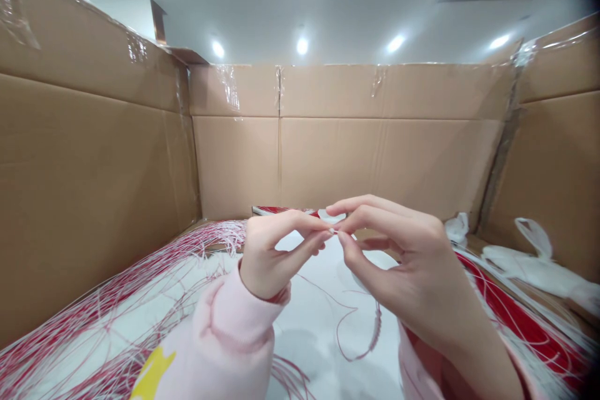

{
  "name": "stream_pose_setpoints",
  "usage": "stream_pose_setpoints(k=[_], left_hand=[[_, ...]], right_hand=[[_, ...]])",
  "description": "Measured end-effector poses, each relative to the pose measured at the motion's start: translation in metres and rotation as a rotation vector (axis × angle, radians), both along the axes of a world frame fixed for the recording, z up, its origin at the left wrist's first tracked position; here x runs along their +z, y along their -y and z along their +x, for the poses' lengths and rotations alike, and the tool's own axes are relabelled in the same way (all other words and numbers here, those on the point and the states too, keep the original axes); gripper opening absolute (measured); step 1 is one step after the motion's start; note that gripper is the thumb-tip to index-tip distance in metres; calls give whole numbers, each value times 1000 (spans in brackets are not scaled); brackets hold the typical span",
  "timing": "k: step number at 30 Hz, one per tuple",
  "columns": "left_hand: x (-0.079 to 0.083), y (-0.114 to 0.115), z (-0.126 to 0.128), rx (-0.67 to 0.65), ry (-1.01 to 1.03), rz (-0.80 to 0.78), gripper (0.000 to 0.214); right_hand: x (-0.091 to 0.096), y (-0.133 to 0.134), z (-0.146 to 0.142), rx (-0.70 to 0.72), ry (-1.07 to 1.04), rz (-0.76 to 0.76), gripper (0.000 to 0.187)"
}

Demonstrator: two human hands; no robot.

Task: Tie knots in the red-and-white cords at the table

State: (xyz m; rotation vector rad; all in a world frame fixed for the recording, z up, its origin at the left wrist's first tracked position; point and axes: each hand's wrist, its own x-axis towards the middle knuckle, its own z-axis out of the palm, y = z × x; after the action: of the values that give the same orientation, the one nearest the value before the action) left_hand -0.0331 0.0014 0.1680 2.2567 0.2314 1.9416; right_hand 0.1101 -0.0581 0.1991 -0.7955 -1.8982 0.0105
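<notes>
My left hand [274, 253] and my right hand [398, 265] meet fingertip to fingertip above a white table top [309, 319]. Both pinch a thin red cord [360, 331] at the same spot, together with a small white piece [330, 217] between the fingertips. The cord hangs down from the pinch in a loop, with a short braided stretch on its right side. Pink sleeves cover both my forearms.
Tall cardboard walls [328, 150] taped at the seams enclose the workspace on three sides. Several loose red and white cords [107, 306] lie spread at the left, a red bundle [510, 312] at the right. White plastic bags [539, 265] sit at the far right.
</notes>
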Motion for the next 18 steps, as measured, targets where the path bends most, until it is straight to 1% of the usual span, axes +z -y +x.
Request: stream_pose_setpoints(k=[5, 11, 13, 18], left_hand=[[0, 0, 0, -23, 3, -82, 11], [3, 1, -2, -76, -63, -92, 13], [3, 1, -2, -56, -83, -81, 11], [5, 3, 0, 59, -124, -8, 5]], right_hand=[[-1, -3, 0, 32, -21, -34, 11], [-2, -2, 0, 43, -38, -56, 12], [-2, -2, 0, 32, -46, -61, 13], [-2, -3, 1, -5, -7, -51, 13]])
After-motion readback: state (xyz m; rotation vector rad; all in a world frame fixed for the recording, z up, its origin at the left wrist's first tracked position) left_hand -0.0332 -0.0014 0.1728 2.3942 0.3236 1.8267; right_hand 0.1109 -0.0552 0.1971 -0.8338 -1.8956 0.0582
